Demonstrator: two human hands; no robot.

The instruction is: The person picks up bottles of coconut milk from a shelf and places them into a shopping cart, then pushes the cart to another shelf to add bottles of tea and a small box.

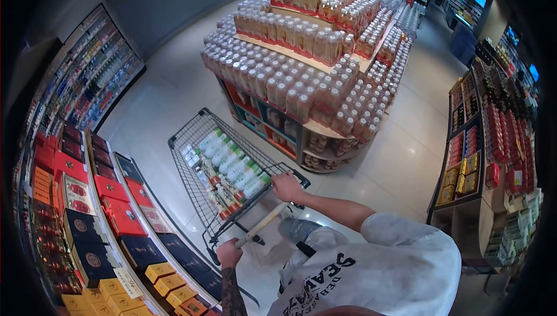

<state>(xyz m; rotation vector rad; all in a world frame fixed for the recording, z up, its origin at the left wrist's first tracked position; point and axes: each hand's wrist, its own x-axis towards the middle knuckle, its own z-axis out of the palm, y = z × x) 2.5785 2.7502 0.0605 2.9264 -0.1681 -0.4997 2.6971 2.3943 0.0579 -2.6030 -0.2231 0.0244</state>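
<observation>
A wire shopping cart point(194, 197) stands in front of me, tilted in this view. My left hand point(230, 252) is closed round the near-left end of its handle point(268, 218), the tattooed forearm coming up from below. Round the other end of the handle my right hand point(287, 187) is wrapped, arm stretched out from a white sleeve. Inside the basket lie several white-and-green bottles point(235, 165) in rows. Beside them are bottles with red and brown lower parts point(225, 195). The palms and the undersides of the fingers are hidden.
A large stepped display of shrink-wrapped bottles point(290, 78) rises ahead to the right of the cart. Close on the left run shelves of red, navy and yellow gift boxes point(119, 214). More stocked shelves point(464, 159) line the right side. Pale floor tiles point(154, 121) lie between.
</observation>
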